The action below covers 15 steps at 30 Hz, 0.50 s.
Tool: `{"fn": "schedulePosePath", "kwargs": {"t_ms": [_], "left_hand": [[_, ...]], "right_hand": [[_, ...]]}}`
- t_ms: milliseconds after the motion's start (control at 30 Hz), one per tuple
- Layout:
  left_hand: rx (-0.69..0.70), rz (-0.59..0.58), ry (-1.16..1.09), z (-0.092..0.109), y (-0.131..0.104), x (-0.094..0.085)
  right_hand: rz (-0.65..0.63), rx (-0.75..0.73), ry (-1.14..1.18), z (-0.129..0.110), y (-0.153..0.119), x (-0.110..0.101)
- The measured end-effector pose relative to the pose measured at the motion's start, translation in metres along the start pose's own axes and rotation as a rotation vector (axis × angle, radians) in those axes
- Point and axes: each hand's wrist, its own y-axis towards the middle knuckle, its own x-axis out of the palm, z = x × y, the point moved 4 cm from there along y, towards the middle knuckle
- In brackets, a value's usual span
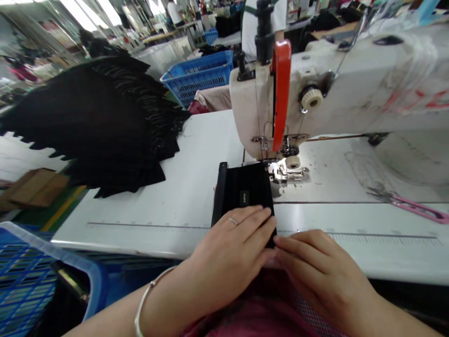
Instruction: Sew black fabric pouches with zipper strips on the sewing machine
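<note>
A flat black fabric piece (233, 184) with a small label (244, 198) lies on the white machine table, its far right corner at the presser foot (286, 171) of the sewing machine (252, 110). My left hand (229, 252) rests over the near part of the piece, fingers together and slightly bent, holding it. A ring and a bangle (142, 304) are on that hand and wrist. My right hand (319, 271) has its fingers closed at the near right corner of the piece, close to my left thumb; its thumb is hidden. Along the left edge runs a stiff black strip (219, 192).
A large stack of black fabric pieces (105, 112) covers the table's left side. Pink-handled snips (414, 206) lie at the right. A blue basket (94, 290) stands by my left arm, another blue basket (199, 70) behind the table. A person (263, 23) stands beyond the machine.
</note>
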Motion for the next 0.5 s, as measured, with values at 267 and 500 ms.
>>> {"fn": "schedulePosePath", "kwargs": {"t_ms": [267, 500], "left_hand": [[0.003, -0.070, -0.032, -0.036, 0.020, 0.028], [0.107, 0.019, -0.061, -0.029, 0.008, 0.014]], "right_hand": [[-0.064, -0.005, -0.048, 0.002, 0.006, 0.001], [-0.116, -0.005, -0.061, 0.015, 0.018, 0.002]]}}
